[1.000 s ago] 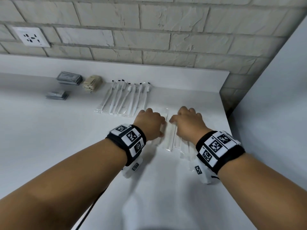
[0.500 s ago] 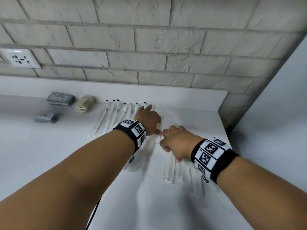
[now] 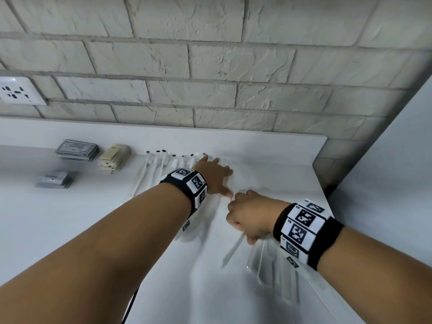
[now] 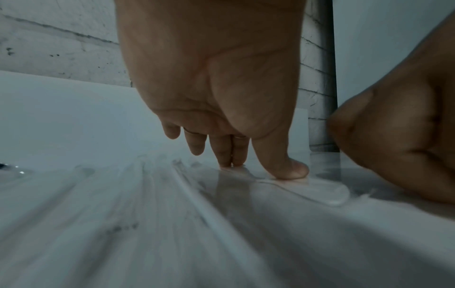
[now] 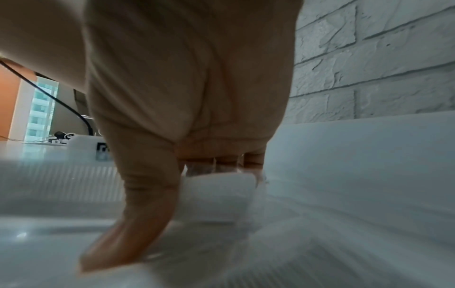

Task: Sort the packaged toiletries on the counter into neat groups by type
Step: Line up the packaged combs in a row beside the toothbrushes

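My left hand lies flat with straight fingers on clear-wrapped white packets at the right end of a row of wrapped toothbrushes. In the left wrist view its fingertips and thumb press on the plastic. Just to its right, my right hand is curled round one long clear-wrapped packet, whose end sticks out below the fist. The right wrist view shows the fingers closed over that white wrapped packet. More clear packets lie under my right wrist.
Two stacks of grey sachets and a stack of beige packets lie at the back left of the white counter. A brick wall with a socket runs behind. A white panel bounds the counter's right edge.
My left hand has slid toward the back wall and flattened out beside the toothbrush row. My right hand has curled into a fist round one long packet. The head view has tilted up.
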The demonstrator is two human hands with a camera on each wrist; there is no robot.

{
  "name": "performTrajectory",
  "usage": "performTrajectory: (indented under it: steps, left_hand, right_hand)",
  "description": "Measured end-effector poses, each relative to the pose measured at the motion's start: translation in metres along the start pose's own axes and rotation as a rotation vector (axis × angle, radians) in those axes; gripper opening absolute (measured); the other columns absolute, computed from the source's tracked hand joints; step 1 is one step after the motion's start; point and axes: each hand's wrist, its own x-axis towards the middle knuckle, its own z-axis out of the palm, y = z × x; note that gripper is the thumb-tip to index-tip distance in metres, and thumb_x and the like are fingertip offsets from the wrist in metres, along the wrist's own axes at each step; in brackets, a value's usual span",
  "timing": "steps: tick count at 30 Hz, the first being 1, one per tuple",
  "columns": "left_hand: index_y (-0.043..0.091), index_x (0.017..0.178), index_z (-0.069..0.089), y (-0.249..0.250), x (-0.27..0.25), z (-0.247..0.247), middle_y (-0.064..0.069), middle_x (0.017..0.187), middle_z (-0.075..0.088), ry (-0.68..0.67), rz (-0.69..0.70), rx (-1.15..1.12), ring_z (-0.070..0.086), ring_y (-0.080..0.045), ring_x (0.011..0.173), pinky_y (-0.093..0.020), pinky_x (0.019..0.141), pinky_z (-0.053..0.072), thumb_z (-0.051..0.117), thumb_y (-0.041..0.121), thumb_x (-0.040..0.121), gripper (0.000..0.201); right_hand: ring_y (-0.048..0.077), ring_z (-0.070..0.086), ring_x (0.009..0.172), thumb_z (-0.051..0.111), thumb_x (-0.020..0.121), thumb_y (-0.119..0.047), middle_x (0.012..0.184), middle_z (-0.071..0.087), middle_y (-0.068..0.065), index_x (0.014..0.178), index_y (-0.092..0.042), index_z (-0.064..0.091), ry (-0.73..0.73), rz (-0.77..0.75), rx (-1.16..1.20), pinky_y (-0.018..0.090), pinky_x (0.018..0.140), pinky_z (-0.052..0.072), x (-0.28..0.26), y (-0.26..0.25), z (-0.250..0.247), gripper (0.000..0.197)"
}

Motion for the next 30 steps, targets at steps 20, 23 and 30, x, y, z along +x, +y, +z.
performTrajectory:
  steps: [20, 23, 30]
  left_hand:
    - [0.010, 0.149, 0.027, -0.003, -0.002, 0.000, -0.003, 0.156, 0.028, -0.044, -0.024, -0.109, 0.034, -0.023, 0.139, -0.040, 0.110, 0.034, 0.063, 0.059, 0.079, 0.093]
    - [0.010, 0.142, 0.037, -0.002, 0.001, 0.002, -0.003, 0.149, 0.040, -0.056, -0.057, -0.082, 0.044, -0.025, 0.131, -0.042, 0.104, 0.040, 0.066, 0.060, 0.075, 0.089]
    - [0.010, 0.141, 0.040, 0.001, 0.002, -0.004, -0.003, 0.146, 0.044, -0.072, -0.071, -0.065, 0.046, -0.026, 0.130, -0.041, 0.105, 0.040, 0.067, 0.060, 0.075, 0.087]
  right_hand:
    - [0.014, 0.050, 0.125, 0.067, 0.083, -0.015, 0.141, 0.048, -0.009, 0.127, -0.031, 0.058, 0.411, 0.557, 0.800, 0.030, 0.104, 0.041, 0.004, 0.066, 0.007, 0.047]
    - [0.009, 0.033, 0.139, 0.065, 0.084, -0.012, 0.154, 0.023, -0.025, 0.140, -0.040, 0.043, 0.140, 0.357, 0.558, 0.033, 0.110, 0.036, 0.006, 0.065, 0.010, 0.066]
    - [0.024, 0.034, 0.140, 0.064, 0.088, -0.035, 0.157, 0.029, -0.003, 0.150, -0.024, 0.030, 0.074, 0.491, 0.384, 0.038, 0.113, 0.031, 0.028, 0.068, 0.001, 0.071]
